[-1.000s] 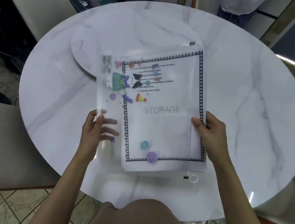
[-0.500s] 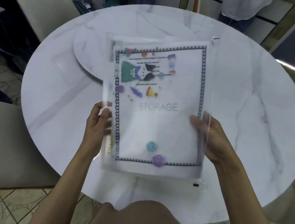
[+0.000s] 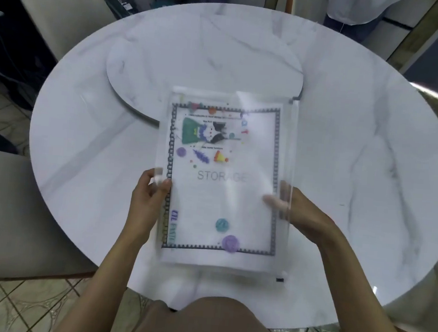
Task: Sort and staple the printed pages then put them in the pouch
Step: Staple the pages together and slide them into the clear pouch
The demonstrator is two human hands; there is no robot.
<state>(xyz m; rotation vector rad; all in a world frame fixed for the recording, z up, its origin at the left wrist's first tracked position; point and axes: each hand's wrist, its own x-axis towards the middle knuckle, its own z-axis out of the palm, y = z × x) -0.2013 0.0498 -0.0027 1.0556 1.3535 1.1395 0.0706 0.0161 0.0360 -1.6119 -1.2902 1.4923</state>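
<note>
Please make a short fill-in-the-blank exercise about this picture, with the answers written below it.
The large grey word on the printed pages reads ____. The pages are ____ the clear pouch. The left hand holds the pouch's ____ edge; the right hand holds the other. The white marble table has a ____ top.
Answers: STORAGE; inside; left; round.

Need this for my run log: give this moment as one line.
pages: inside pouch; left hand: grips pouch left edge; right hand: grips right edge; pouch: over table
</note>
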